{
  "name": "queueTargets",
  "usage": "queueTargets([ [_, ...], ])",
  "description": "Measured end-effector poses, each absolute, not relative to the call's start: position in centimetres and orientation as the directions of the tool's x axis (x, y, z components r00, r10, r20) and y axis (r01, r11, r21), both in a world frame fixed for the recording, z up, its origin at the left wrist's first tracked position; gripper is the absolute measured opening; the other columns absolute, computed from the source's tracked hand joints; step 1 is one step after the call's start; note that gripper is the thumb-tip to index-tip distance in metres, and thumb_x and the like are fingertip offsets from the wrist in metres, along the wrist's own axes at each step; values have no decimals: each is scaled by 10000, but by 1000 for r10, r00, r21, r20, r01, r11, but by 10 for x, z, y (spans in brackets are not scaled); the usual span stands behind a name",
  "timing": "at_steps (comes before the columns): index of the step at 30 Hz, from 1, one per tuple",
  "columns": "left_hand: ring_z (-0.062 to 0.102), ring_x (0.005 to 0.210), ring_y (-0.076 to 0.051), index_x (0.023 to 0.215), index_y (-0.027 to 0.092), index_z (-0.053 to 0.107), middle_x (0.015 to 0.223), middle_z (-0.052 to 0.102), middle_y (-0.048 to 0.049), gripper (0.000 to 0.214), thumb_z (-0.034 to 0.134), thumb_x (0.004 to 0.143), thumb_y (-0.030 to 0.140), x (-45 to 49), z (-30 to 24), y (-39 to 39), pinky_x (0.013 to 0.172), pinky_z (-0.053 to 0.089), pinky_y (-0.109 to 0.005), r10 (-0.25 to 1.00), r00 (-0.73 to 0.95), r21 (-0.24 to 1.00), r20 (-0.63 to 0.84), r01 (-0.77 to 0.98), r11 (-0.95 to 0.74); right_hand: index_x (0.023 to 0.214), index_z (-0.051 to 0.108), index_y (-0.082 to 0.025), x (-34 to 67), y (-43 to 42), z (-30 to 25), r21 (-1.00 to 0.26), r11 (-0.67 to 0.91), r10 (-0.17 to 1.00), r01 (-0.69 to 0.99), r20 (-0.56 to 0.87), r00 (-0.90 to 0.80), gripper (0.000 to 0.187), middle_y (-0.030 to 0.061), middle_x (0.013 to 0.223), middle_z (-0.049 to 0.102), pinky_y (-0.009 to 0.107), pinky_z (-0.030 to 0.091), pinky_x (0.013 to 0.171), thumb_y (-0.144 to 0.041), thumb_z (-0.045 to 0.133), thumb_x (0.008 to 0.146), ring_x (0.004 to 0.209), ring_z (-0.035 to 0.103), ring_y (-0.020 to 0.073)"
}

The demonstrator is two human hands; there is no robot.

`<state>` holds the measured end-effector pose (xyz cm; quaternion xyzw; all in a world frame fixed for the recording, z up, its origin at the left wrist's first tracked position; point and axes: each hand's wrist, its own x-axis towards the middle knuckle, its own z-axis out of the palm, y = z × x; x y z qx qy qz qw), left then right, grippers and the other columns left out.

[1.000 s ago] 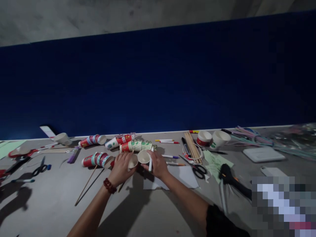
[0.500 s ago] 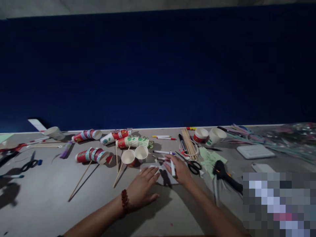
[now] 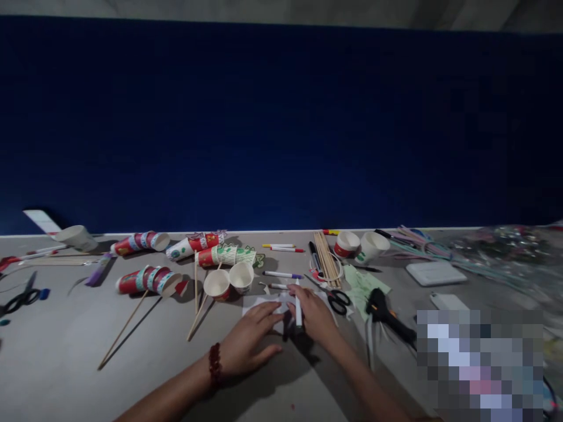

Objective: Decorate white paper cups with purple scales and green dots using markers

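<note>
A sheet of white paper lies on the table, partly covered by my hands and their shadows. My left hand, with a beaded bracelet at the wrist, rests on it, fingers stretched out. In my right hand a white marker is gripped over the paper's right part; its writing end cannot be made out. Just beyond the fingers lie a marker with a purple end and another pen. Two upright paper cups, one red and white, one white, stand ahead of my left hand.
Dragon-like paper-cup figures on sticks lie left. Black scissors, wooden sticks, green paper scraps and a black glue gun lie right. Two more cups stand behind. A blue panel closes the back.
The view has shifted slightly, so objects on the table appear further left. My left hand stays on the paper, and my right hand still holds the marker, which now looks more upright.
</note>
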<state>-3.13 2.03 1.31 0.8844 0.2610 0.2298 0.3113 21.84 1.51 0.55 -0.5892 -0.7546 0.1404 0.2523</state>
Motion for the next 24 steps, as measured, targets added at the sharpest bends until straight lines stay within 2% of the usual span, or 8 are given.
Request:
queueTargets([
  [3, 597, 1340, -293, 1415, 309, 595, 1450, 644, -120, 439, 612, 976, 327, -36, 31, 25, 1130, 489, -451, 637, 695, 710, 334, 259, -655, 1396, 603, -221, 217, 11, 4, -520, 255, 963, 815, 209, -168, 450, 146, 1204, 769, 432, 560, 955, -142, 548, 956, 1106, 728, 315],
  [7, 691, 1141, -258, 1227, 273, 688, 1226, 743, -103, 257, 598, 990, 319, -33, 29, 27, 996, 548, -371, 692, 655, 798, 304, 221, -560, 1461, 554, -187, 217, 10, 1, -480, 259, 962, 838, 206, -180, 527, 171, 1269, 742, 459, 574, 984, -102, 553, 940, 1150, 713, 323],
  [9, 704, 1040, -233, 1165, 255, 700, 1133, 753, -90, 216, 577, 1000, 319, -27, 20, 25, 933, 554, -343, 696, 671, 835, 255, 210, -509, 1515, 505, -200, 219, 11, -2, -439, 280, 954, 854, 230, -194, 613, 166, 1297, 728, 455, 577, 1004, -55, 535, 921, 1176, 703, 308],
  [12, 692, 1003, -218, 1078, 230, 698, 1061, 748, -74, 169, 565, 995, 293, -19, 5, 20, 911, 537, -326, 689, 703, 870, 174, 218, -442, 1608, 370, -198, 226, 12, -7, -378, 306, 936, 874, 288, -203, 792, 170, 1414, 673, 456, 567, 1062, 31, 467, 857, 1269, 669, 290],
  [14, 688, 986, -212, 1044, 225, 696, 1041, 745, -68, 161, 561, 998, 300, -15, -2, 19, 900, 526, -318, 699, 700, 876, 146, 237, -421, 1649, 270, -189, 233, 14, -7, -357, 327, 918, 875, 338, -206, 880, 168, 1525, 591, 469, 537, 1124, 49, 437, 818, 1373, 604, 286],
  [16, 686, 976, -211, 1037, 225, 696, 1027, 744, -67, 171, 558, 1002, 320, -14, -6, 19, 886, 519, -314, 711, 688, 877, 146, 243, -415, 1666, 203, -190, 242, 17, -5, -354, 319, 912, 879, 368, -182, 882, 165, 1589, 524, 500, 499, 1169, 30, 417, 839, 1459, 522, 286],
  [19, 687, 965, -209, 1026, 223, 693, 1018, 744, -68, 173, 552, 1005, 320, -14, -8, 20, 874, 515, -308, 723, 674, 869, 150, 260, -422, 1638, 295, -192, 255, 22, 3, -351, 305, 884, 885, 449, -127, 800, 166, 1601, 505, 520, 484, 1178, 14, 394, 871, 1492, 483, 293],
  [24, 697, 929, -212, 1051, 226, 694, 999, 757, -74, 157, 562, 971, 251, -13, -7, 15, 827, 514, -300, 663, 714, 787, 224, 268, -555, 1487, 544, -245, 263, 23, 16, -415, 367, 840, 833, 533, -104, 601, 121, 1376, 692, 494, 556, 1082, -96, 488, 907, 1295, 650, 294],
])
